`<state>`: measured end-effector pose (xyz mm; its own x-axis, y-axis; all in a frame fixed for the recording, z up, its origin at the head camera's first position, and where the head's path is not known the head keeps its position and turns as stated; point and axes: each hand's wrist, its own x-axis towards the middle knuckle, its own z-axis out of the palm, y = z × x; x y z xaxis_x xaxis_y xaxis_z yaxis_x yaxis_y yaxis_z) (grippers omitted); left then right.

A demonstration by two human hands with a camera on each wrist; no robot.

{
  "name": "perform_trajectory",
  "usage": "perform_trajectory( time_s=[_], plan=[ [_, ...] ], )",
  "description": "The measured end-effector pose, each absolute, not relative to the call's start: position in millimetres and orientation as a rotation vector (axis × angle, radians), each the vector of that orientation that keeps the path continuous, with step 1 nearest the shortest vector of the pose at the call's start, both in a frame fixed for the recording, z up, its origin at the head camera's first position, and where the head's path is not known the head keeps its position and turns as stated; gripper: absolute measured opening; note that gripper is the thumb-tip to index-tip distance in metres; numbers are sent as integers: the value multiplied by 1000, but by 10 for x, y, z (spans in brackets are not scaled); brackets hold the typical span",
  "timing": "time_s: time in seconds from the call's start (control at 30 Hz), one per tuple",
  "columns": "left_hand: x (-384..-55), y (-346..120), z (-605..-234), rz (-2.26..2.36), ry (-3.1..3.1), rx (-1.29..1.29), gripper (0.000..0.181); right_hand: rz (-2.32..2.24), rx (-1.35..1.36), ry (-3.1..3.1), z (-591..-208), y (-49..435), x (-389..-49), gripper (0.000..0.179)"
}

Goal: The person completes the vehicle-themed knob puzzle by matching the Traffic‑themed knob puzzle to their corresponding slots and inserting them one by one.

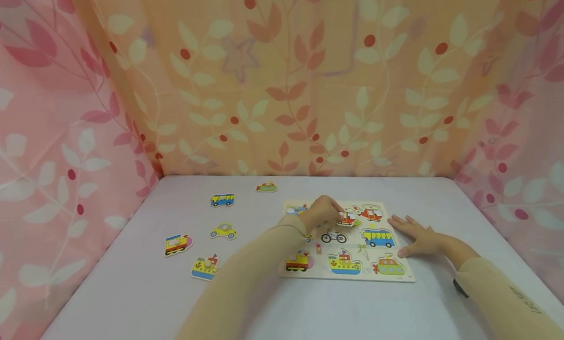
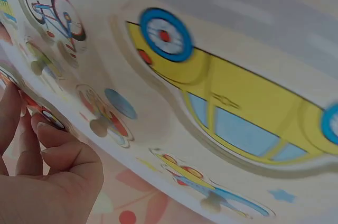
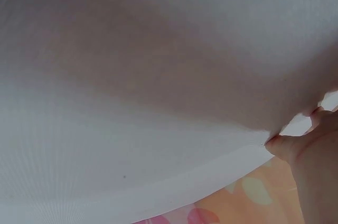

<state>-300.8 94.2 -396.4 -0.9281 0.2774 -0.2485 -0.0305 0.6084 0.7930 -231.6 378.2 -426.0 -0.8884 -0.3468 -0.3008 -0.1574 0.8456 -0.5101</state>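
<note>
My left hand (image 1: 320, 214) pinches a red and white helicopter puzzle piece (image 1: 348, 216) above the upper part of a wooden puzzle board (image 1: 323, 274). Just right of that piece is the board's printed helicopter outline (image 1: 371, 214). In the left wrist view the fingertips (image 2: 46, 129) grip the piece's edge. Against the board's right edge rests my right hand (image 1: 418, 238), its fingers spread and thumb at the border. Knobbed pieces sit in the board's far row, among them an airplane (image 2: 211, 197). My left hand and sleeve cover part of the board's left side.
Loose knobbed pieces lie left of the board: a submarine (image 1: 266, 187), a blue bus (image 1: 222, 200), a yellow car (image 1: 223, 231), a train (image 1: 178, 244) and a ship (image 1: 205, 267). Floral curtains (image 1: 282, 110) enclose the white table (image 1: 145, 281) at the back and sides.
</note>
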Motion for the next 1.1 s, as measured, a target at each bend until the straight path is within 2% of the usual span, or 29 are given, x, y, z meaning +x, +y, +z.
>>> perform_trajectory(
  time_s=[0.27, 1.1],
  plan=[
    [-3049, 1197, -4036, 1335, 2403, 85, 12, -694, -384, 2631, -4278, 3788, -2292, 101],
    [-3079, 1651, -4010, 1173, 2602, 129, 8, -720, -399, 2620, -4205, 3782, -2305, 102]
  ],
)
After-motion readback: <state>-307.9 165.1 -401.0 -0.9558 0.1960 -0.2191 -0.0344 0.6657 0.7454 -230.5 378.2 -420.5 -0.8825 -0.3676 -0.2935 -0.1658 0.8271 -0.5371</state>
